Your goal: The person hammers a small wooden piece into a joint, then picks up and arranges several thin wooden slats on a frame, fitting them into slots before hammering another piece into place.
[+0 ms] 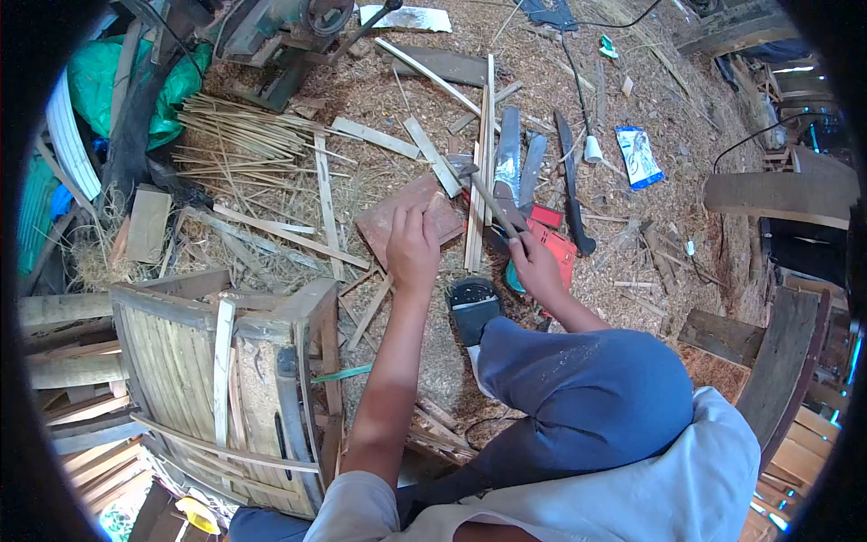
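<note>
At far left a slatted wooden frame [217,361] lies on its side, some slats fitted, gaps left; cut slats [325,194] lie loose on the sawdust floor [433,361]; the left hand [413,248] rests open, palm down, on a reddish board [397,221]; the right hand [537,266] is closed on a hammer [492,203]; the red box [558,244] beside it hides its contents; 1 blue packet [638,155] lies farther right.

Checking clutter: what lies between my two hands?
In the head view, pale wooden slats lie between the left hand and the right hand, which grips a tool handle.
</note>
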Demonstrator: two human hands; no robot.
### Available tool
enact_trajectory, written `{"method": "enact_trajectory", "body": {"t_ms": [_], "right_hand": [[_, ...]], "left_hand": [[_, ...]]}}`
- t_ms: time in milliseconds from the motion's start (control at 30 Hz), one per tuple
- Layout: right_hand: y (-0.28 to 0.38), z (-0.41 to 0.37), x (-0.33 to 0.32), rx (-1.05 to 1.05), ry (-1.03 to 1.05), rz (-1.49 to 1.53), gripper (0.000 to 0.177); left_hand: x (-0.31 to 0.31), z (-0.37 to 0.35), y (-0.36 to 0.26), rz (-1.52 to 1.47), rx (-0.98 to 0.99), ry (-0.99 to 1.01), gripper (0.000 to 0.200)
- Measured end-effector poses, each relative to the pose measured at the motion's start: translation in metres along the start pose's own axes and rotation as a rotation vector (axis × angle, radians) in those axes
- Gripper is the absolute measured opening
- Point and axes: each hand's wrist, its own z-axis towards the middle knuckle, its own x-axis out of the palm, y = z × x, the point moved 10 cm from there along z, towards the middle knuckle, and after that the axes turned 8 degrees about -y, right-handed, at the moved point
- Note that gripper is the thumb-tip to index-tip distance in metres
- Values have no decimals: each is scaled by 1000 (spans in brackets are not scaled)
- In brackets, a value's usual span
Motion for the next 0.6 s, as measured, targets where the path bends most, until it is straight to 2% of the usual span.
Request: {"method": "enact_trajectory", "body": {"t_ms": [133,233,267,333,433,600], "right_hand": [[36,11,27,-194,85,-14,25],[62,15,42,-378,14,4,25],[55,19,55,-284,120,-27,30],[58,22,68,-334,100,-38,31],[63,21,74,-355,91,-70,33],[73,17,65,-342,43,-79,36]], "left_hand": [[-65,20,-41,-225,58,-144,14],[-99,22,-55,-300,31,-201,11],[-109,22,-57,-312,39,-230,10],[-129,23,-65,-294,132,-306,10],[-141,23,-60,-409,22,-235,11],[-150,27,-53,-490,-32,-244,15]]}}
